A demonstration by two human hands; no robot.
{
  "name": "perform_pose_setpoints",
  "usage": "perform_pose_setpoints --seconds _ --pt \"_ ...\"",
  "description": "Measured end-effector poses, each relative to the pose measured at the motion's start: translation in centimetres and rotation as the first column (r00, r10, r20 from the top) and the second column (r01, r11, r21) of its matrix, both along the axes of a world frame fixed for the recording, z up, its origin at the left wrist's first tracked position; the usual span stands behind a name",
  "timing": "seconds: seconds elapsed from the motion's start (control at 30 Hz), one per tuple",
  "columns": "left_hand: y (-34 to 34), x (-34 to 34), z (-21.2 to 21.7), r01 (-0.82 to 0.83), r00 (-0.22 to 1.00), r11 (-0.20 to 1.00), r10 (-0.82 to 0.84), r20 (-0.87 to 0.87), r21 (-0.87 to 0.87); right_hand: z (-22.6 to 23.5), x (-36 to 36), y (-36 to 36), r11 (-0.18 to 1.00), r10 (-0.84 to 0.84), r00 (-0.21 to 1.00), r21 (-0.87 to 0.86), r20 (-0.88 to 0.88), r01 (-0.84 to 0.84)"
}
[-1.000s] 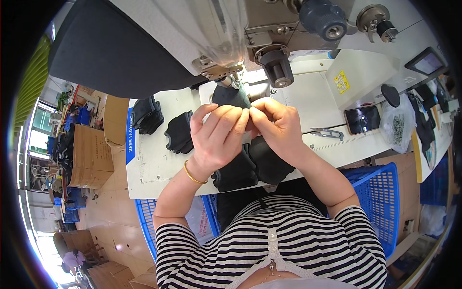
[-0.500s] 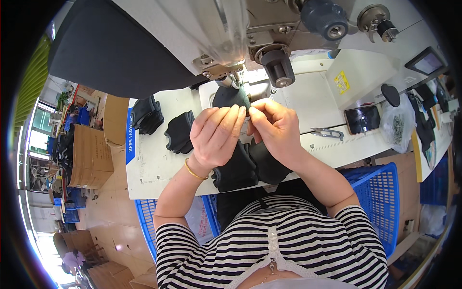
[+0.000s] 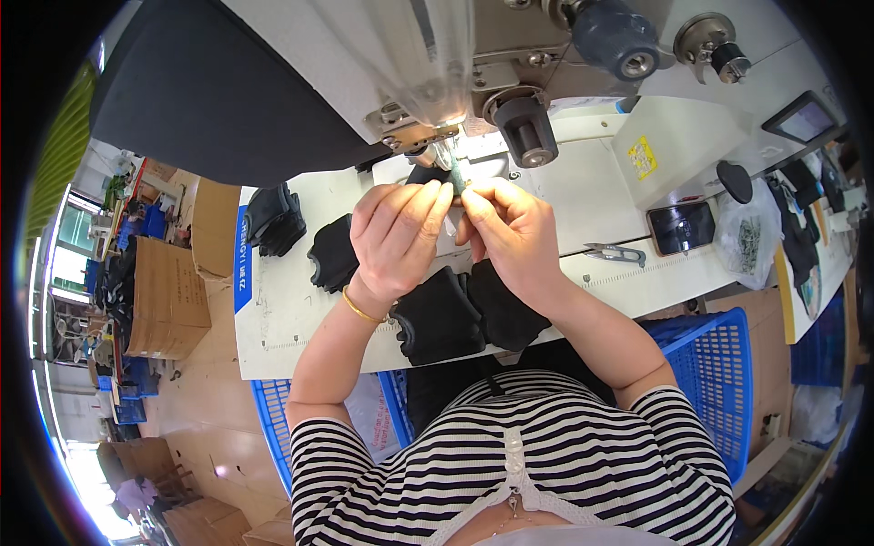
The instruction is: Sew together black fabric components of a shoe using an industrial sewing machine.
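Note:
A small dark cloth piece [image 3: 422, 174] lies under the needle area of a sewing machine [image 3: 435, 150], its lit edge looking greenish. My left hand [image 3: 396, 238] pinches the near edge of this cloth from the left, fingers pressed together. From the right, my right hand [image 3: 517, 238] pinches the same edge between thumb and forefinger. The fingertips of both hands nearly meet just in front of the machine's foot. Much of the cloth is hidden behind my fingers. Below my hands, two stacks of black cloth pieces [image 3: 441, 318] rest at the table's near edge.
More black stacks [image 3: 276, 221] lie on the white table [image 3: 291, 314] at left. To the right are thread snips [image 3: 615, 254], a phone [image 3: 682, 227] and a clear plastic bag [image 3: 750, 238]. Blue baskets [image 3: 721, 391] stand below the near edge. Machine knobs [image 3: 525, 127] hang above my right hand.
Both hands have moved slightly away from me toward the machine's foot, with the cloth between them. Less of the cloth shows now, and the gap between my hands is a little wider.

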State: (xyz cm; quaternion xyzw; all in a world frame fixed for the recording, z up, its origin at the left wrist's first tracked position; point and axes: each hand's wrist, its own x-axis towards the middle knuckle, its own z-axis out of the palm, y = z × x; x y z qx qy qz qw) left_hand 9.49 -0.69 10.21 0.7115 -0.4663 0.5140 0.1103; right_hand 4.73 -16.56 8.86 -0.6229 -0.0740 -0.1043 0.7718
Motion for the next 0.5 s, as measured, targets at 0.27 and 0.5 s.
perform_pose_setpoints --seconds 0.27,0.5 --pt "-0.2 1.5 -0.2 -0.002 1.0 0.999 0.003 0.012 -0.045 -0.3 -0.6 -0.7 1.0 0.022 0.999 -0.018 -0.033 -0.023" --pt "-0.5 3.2 -1.1 -0.007 0.998 0.994 0.014 0.06 -0.113 -0.6 -0.8 -0.6 0.998 0.054 0.998 -0.018 -0.024 -0.054"
